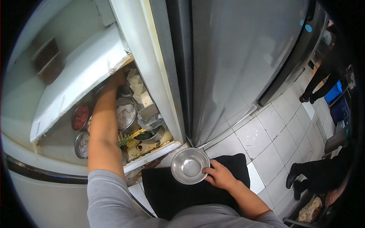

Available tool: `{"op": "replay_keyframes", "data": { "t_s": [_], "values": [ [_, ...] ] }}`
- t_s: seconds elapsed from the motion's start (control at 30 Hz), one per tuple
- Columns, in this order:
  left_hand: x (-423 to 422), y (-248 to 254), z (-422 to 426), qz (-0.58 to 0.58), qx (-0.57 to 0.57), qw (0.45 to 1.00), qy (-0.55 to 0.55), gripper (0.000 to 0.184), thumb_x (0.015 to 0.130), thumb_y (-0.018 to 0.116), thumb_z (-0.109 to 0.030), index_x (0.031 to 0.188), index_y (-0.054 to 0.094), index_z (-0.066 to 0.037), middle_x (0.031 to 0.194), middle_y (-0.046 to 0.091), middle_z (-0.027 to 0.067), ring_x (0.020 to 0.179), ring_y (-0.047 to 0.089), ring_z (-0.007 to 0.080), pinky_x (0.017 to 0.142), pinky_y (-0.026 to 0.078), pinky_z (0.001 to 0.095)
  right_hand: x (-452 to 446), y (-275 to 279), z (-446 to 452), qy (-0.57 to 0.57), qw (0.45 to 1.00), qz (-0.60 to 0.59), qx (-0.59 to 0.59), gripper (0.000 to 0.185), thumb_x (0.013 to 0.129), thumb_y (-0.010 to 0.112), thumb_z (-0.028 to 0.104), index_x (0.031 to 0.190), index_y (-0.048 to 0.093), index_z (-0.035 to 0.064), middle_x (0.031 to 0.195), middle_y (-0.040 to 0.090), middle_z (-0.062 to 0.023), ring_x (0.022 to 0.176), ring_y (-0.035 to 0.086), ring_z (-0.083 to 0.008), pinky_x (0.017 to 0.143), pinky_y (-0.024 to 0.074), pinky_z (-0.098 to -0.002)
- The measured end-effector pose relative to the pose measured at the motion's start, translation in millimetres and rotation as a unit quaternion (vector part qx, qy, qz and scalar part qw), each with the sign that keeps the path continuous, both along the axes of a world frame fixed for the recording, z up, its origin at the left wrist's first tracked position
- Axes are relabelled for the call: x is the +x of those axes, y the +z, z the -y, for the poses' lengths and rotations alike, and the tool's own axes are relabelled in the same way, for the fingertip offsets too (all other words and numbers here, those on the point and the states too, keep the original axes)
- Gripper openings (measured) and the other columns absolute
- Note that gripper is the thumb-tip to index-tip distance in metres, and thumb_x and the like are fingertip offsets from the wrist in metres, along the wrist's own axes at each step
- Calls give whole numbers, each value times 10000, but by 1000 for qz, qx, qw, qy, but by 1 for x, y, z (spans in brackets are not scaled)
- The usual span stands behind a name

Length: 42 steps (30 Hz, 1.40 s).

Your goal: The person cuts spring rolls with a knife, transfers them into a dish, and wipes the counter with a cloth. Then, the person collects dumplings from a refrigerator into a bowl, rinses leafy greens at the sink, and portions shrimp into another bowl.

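My right hand (pixel 219 175) grips the rim of a shiny metal bowl (pixel 190 161), thumb and fingers closed on its right side. The bowl's inside looks bare, and it is held above my dark-clothed lap. Deep in the open fridge, under a white shelf (pixel 85 76), reaches my left hand (pixel 118 78); its fingers are hidden in shadow. Near that arm stand a metal bowl of pale white food (pixel 126 114), a bowl of red food (pixel 80 117) and a bowl of whitish bits (pixel 83 145). White blocks (pixel 140 90) lie close to the hand.
A plastic bag (pixel 151 122) and green and yellow stalks (pixel 131 137) are in the fridge's lower part. Brown containers (pixel 48 60) stand above the shelf. A large grey door (pixel 243 57) rises ahead. Two people's dark-clad legs show at right on the white tiled floor (pixel 262 125).
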State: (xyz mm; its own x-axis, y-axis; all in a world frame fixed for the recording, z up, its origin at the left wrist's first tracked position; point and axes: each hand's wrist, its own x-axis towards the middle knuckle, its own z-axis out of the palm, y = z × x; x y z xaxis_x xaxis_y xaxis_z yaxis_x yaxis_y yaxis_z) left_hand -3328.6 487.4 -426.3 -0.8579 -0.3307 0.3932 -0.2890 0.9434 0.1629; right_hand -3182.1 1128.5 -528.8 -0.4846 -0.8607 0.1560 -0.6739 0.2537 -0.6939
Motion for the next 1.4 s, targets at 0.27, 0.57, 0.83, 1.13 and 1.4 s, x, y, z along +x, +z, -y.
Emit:
{"op": "replay_keyframes", "data": {
  "t_s": [0.27, 0.57, 0.83, 1.13, 1.4],
  "values": [
    [38, 44, -44, -151, 101, 979, 96, 714, 1003, 548, -556, 1534, 497, -82, 1598, 450, 227, 1509, 385, 382, 1239, 303, 462, -2, 9, -1, -33, 999, -3, -25, 338, 810, 835, 120, 1108, 677, 127, 1171, 596, -165, 1030, 654, -382, 880, 567, -440],
    [237, 61, -339, 58, 331, 902, -270, 234, 827, 784, -109, 1039, 698, -60, 1019, 648, 98, 986, 651, 236, 852, 518, 354, 2, 17, 45, -6, 998, 30, -55, 335, 810, 826, 103, 1112, 683, 121, 1242, 590, -183, 1071, 653, -390, 885, 575, -443],
    [239, 58, -301, 93, 336, 913, -213, 294, 972, 716, -131, 1260, 733, -76, 1121, 746, 161, 1048, 709, 226, 848, 569, 344, 6, -3, 53, -3, 995, -7, -102, 348, 804, 819, 90, 1131, 714, 141, 1336, 578, -218, 1163, 638, -416, 968, 559, -449],
    [97, 49, -49, 236, -85, 963, 102, 458, 1036, 460, -272, 1332, 660, 15, 1358, 641, 283, 1272, 628, 410, 1077, 488, 484, 12, 11, 37, -32, 993, -10, -113, 368, 811, 817, 95, 1160, 716, 154, 1367, 570, -226, 1193, 627, -418, 987, 552, -448],
    [47, 25, -48, 60, 28, 994, 86, 512, 1055, 457, -315, 1443, 589, -8, 1509, 566, 220, 1411, 529, 364, 1179, 409, 465, 16, -3, -8, -83, 988, -26, -126, 335, 858, 795, 140, 1177, 694, 145, 1348, 560, -207, 1184, 608, -416, 998, 536, -456]
  ]
}}
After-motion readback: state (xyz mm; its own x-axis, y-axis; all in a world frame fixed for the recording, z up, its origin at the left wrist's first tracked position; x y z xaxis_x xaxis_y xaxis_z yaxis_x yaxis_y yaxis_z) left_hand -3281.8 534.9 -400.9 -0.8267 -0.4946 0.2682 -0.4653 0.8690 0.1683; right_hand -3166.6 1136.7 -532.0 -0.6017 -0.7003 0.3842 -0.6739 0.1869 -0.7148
